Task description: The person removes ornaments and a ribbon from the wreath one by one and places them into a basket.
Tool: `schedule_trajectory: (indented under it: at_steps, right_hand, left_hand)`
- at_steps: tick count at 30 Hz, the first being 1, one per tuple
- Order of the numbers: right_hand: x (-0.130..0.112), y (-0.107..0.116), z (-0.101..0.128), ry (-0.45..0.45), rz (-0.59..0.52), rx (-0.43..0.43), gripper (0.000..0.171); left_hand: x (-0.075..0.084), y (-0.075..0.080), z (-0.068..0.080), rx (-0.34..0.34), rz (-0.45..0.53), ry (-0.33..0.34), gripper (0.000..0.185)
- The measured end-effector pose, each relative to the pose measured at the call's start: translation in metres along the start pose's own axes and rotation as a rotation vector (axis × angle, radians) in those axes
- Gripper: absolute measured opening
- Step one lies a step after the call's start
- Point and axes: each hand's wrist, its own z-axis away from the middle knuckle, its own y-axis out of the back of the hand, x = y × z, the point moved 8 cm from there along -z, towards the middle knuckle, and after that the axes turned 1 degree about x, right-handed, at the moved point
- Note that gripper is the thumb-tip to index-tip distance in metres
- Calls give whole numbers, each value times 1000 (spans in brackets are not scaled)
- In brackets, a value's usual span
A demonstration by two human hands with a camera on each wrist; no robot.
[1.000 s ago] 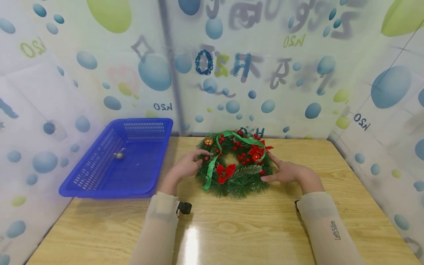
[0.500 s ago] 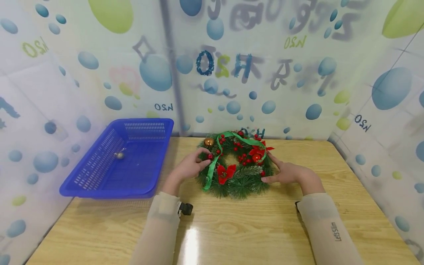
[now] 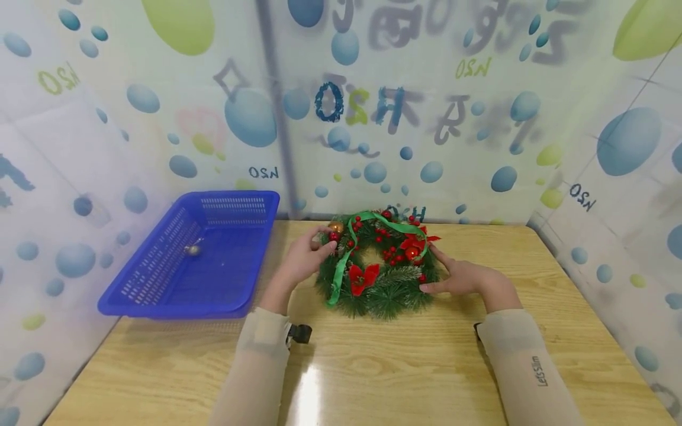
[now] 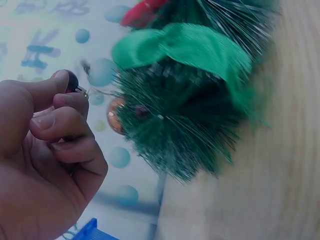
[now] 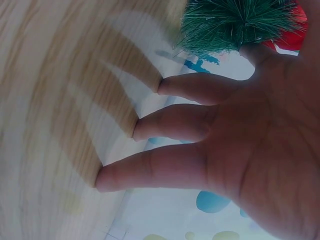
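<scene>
Sleeves point(image 3: 256, 361), two, pale, over the near part of the table point(image 3: 389, 367). Wreath point(image 3: 391, 296), green, lying toward the table's far edge, between the left hand point(image 3: 305, 258) and the right hand point(image 3: 470, 278). On it we list two red flowers point(image 3: 364, 279), red berries point(image 3: 392, 256), a gold ball point(image 3: 337, 226) at the far left and a green ribbon point(image 3: 339, 278), its loose end trailing down the left side, near the left hand. Basket point(image 3: 165, 310), blue, to the left; inside, a silver ball point(image 3: 193, 250). Behind, a printed sheet point(image 3: 373, 148), closing off the far side.

Room: we find open wood before the wreath and to its right, a narrower strip toward the basket, little behind.

Fingers: the right hand's are spread apart, thumb at the wreath's near right, three tips on the wood. The left hand's thumb and forefinger clamp a small red ball point(image 3: 334, 236) just beside the gold ball; its remaining fingers curl inward. Whether the red ball touches the wreath, we cannot tell.
</scene>
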Motion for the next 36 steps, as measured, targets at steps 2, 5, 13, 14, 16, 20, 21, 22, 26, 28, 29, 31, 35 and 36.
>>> schedule_trajectory:
  at_steps: [2,5,13,14,16,20,21,22,26,28,29,31,35,36]
  right_hand:
    - [0,0,1,6,-1,2,127]
    - [-1,0,2,13,1,1,127]
    - [-5,1,3,15,11,10,125]
    - [-5,1,4,16,10,12,125]
    - [-5,1,4,15,4,15,125]
    - [-5,0,4,19,-1,25,126]
    - [-5,0,4,21,-1,25,126]
    - [-4,0,4,21,-1,27,126]
    - [-2,-1,3,21,5,29,127]
    - [-2,-2,2,21,7,27,127]
    - [-2,-2,2,20,9,27,127]
    - [-2,-2,1,17,9,26,127]
    - [-2,0,3,19,19,29,126]
    - [-2,-1,3,19,17,30,126]
  left_hand:
    - [7,1,0,8,26,-3,43]
    - [19,4,0,18,85,0,44]
    - [74,58,-7,99,58,34,48]
    - [82,67,-9,110,57,34,49]
    - [95,87,-13,130,52,31,49]
    - [108,123,-20,169,34,18,49]
    - [107,132,-21,180,26,21,49]
    - [105,139,-22,185,16,25,49]
    - [90,166,-24,196,-11,46,50]
    - [80,180,-22,202,-17,55,51]
    - [75,186,-21,209,-25,60,51]
    - [66,198,-19,218,-46,72,52]
    - [45,213,-18,206,-129,104,59]
    - [38,215,-18,196,-142,110,60]
